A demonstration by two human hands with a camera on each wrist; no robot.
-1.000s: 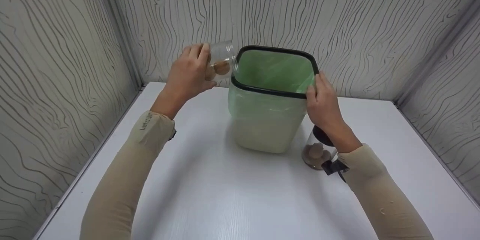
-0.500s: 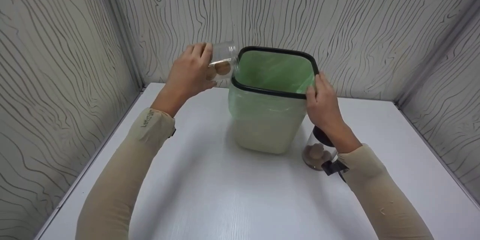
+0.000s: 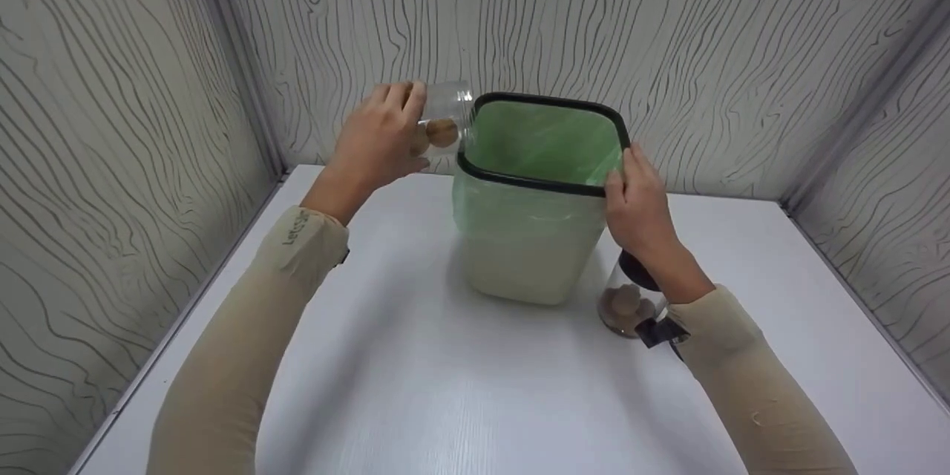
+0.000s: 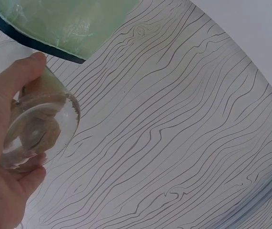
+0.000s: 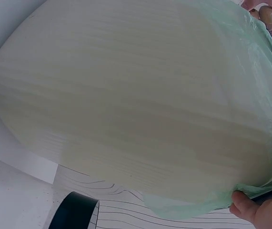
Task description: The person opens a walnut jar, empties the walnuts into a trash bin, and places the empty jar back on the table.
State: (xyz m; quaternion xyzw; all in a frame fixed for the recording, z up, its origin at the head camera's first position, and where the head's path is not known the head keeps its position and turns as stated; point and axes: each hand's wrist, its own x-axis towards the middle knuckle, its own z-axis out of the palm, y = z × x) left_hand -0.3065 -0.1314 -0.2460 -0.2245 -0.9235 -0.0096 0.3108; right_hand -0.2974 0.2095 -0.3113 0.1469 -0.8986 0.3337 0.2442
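Note:
My left hand [image 3: 375, 137] grips a clear jar [image 3: 447, 95], tipped on its side with its mouth at the left rim of a pale waste bin [image 3: 531, 260]. Round brown pieces [image 3: 443, 133] lie in the jar; their kind is unclear. In the left wrist view the jar's base [image 4: 71, 107] faces the camera. A green plastic bag [image 3: 549, 135] lines the bin, held by a black rim ring [image 3: 534, 182]. My right hand [image 3: 640, 200] holds the rim at the right front corner, thumb [image 5: 244, 202] over the bag's edge in the right wrist view.
Behind my right wrist stands a second clear jar [image 3: 610, 304] with a black lid [image 3: 637, 271] and brownish round pieces inside, partly hidden. Everything rests on a white table [image 3: 415, 401]. A wood-patterned wall [image 3: 519, 15] rises close behind the bin.
My left hand has shifted slightly right with the jar, bringing its mouth closer over the bin's left rim. The pieces stay inside the jar. The right hand and bin hardly move.

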